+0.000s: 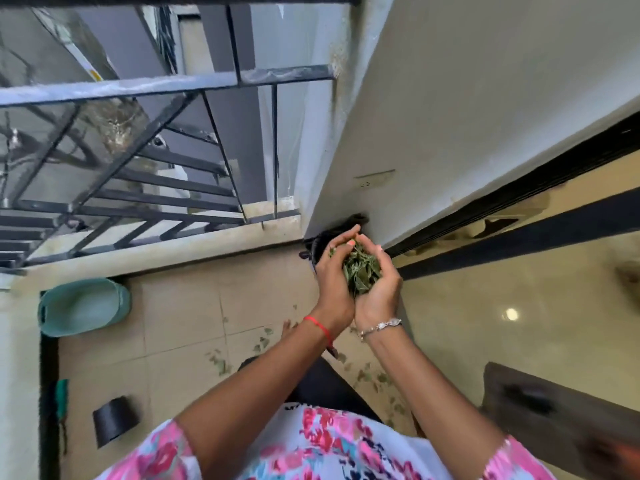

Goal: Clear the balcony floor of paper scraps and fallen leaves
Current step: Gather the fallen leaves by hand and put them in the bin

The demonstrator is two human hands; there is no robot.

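Left hand (331, 271) and right hand (379, 292) cup a clump of green fallen leaves (360, 271), edges pressed together so nothing spills, with a dark bin-like object (356, 220) at their twelve o'clock. Scattered green leaves (261, 342) lie on the beige tiled balcony floor (180, 306) at six o'clock, so there is likely more to gather.

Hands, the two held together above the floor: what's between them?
A bunch of green leaves lies cupped between the left hand and the right hand, whose heels meet below it. The head view shows this.
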